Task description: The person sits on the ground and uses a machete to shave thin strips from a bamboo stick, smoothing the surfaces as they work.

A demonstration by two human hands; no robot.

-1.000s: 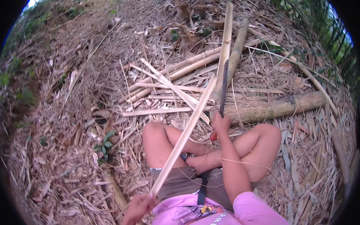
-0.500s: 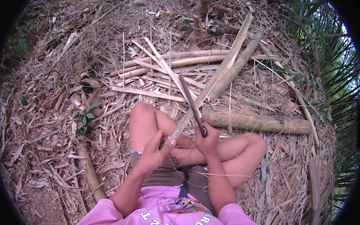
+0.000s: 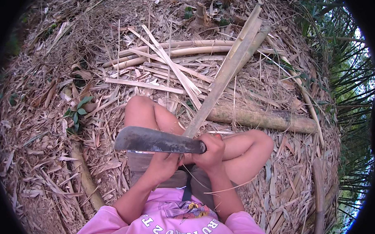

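My right hand (image 3: 211, 151) grips the handle of a machete (image 3: 157, 141). Its broad dark blade points left and lies across the view just above my lap, flat side up. Beneath the blade, my left hand (image 3: 163, 169) is closed around the near end of a long split bamboo strip (image 3: 221, 83); the blade covers part of the fingers and that end. From there the strip slants away to the upper right, its far part over a bamboo pole (image 3: 252, 45).
A thick bamboo log (image 3: 266, 119) lies beyond my crossed legs. Several split strips (image 3: 172, 69) and curved poles (image 3: 198, 50) are piled farther off. Another pole (image 3: 86, 175) lies at the left, a stick (image 3: 318, 200) at the right. Dry leaves litter the ground.
The machete has swung from pointing away across the strip to pointing left over my left hand, its flat now showing. My right hand has come closer to my left. The view has shifted slightly.
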